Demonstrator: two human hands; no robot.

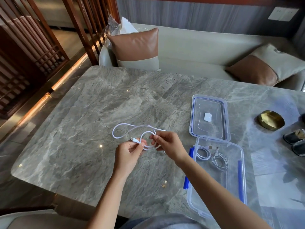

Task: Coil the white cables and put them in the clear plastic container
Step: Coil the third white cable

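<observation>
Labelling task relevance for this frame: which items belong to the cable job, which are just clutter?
Job:
- white cable being coiled, held by left hand and right hand
- two coiled white cables already inside
- clear plastic container with blue clips
- its clear blue-rimmed lid

Clutter:
- round brass dish
- brown-and-cream cushions
- dark items at right edge

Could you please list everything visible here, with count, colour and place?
loose cable: one, white, partly looped, held above the table centre
coiled cables: two, white, inside the container
container: one, clear with blue clips, table's near right
lid: one, clear, blue-edged, beyond the container
table: one, grey marble
dish: one, brass, far right
cushions: two, brown and cream, on the sofa
sofa: one, cream, behind the table
left hand: pinching the plug end
right hand: pinching the loop
</observation>
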